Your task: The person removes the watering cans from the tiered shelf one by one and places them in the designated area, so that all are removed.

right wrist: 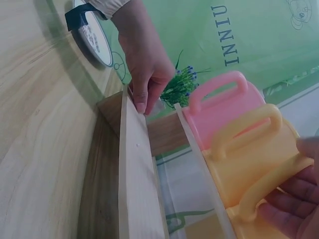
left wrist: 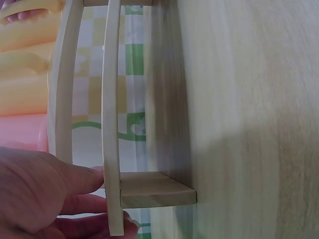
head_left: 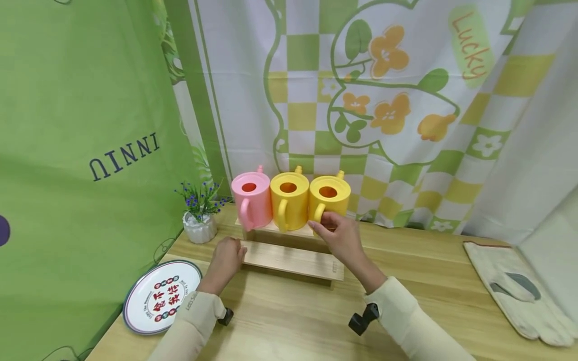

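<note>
On the upper step of a two-step wooden rack [head_left: 293, 258] stand three watering cans in a row, handles toward me. The pink watering can [head_left: 259, 200] is at the left, a yellow watering can [head_left: 295, 205] in the middle, and another yellow watering can [head_left: 336, 200] at the right. My right hand [head_left: 343, 240] holds the right can's handle, fingers curled round it in the right wrist view. With thumb and fingers, my left hand [head_left: 225, 261] pinches the left end of the rack's lower board [left wrist: 110, 99].
A white pot with a blue-flowered plant [head_left: 200, 225] stands left of the rack. Nearer, a plate with red lettering [head_left: 135, 301] lies by the table's left edge. White gloves [head_left: 510, 286] lie at the right. A patterned curtain [head_left: 307, 60] hangs behind.
</note>
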The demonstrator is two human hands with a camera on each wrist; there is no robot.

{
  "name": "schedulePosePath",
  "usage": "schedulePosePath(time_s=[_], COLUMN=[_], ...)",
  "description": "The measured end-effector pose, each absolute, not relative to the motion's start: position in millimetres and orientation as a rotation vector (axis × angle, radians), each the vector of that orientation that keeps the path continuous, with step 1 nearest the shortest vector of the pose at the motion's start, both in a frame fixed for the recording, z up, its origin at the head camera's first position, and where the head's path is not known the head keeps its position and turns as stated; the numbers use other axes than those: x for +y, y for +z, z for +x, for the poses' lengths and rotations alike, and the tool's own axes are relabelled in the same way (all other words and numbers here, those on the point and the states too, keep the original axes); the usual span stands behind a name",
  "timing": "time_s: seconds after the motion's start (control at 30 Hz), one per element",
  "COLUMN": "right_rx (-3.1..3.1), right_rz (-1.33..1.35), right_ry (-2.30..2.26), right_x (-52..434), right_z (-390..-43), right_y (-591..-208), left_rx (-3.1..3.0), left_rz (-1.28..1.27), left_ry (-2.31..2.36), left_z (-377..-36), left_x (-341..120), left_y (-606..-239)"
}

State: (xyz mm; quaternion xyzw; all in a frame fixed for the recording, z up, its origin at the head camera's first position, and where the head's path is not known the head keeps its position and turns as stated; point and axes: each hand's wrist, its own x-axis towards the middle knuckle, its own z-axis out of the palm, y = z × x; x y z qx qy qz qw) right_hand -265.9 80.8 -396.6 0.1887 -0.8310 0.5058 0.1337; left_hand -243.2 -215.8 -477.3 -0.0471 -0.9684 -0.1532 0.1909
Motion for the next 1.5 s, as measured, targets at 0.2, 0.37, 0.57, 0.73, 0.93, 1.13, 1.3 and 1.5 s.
schedulePosePath(time_s=[0.2, 0.37, 0.57, 0.73, 0.93, 1.13, 1.3, 1.5], right_rx=[-2.366, -2.242, -2.018, -1.925, -1.958, -1.972, -2.027, -2.074], right_rz=[0.53, 0.58, 0.681, 0.717, 0.72, 0.707, 0.642, 0.559], right_ry=[1.4, 1.365, 1.394, 1.369, 1.306, 1.29, 1.31, 1.354], right_x=[84, 91, 111, 138, 175, 197, 202, 198], right_z=[-266, -263, -256, -248, -237, -234, -234, -233], right_y=[-396, -399, -407, -408, -413, -427, -449, -467], left_rx=[-2.688, -2.672, -2.696, -2.708, -2.699, -2.711, -2.713, -2.693], left_rz=[-0.189, -0.187, -0.186, -0.189, -0.193, -0.19, -0.2, -0.214], left_ry=[-0.388, -0.39, -0.41, -0.382, -0.346, -0.348, -0.357, -0.368], left_z=[-243, -242, -241, -243, -245, -242, -241, -243], left_x=[-215, -215, -213, -213, -214, -216, -216, -214], left_y=[-474, -472, -473, -475, -475, -474, -474, -474])
